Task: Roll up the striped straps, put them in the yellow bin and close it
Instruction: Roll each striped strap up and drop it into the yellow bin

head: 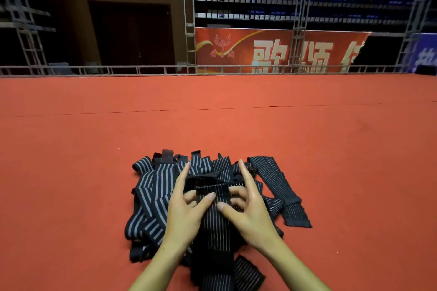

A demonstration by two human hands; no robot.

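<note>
A heap of black straps with grey stripes (151,198) lies on the red carpet in front of me. One dark, thin-striped strap (216,227) runs from the heap toward me, its far end folded over. My left hand (186,210) and my right hand (248,205) grip that folded end from either side, thumbs on top and fingers curled behind it, index fingers pointing away. The yellow bin is not in view.
The red carpet (236,125) stretches wide on all sides of the heap. A low metal railing (212,69) bounds its far edge, with a red banner (272,51), truss posts and blue stadium seats behind it.
</note>
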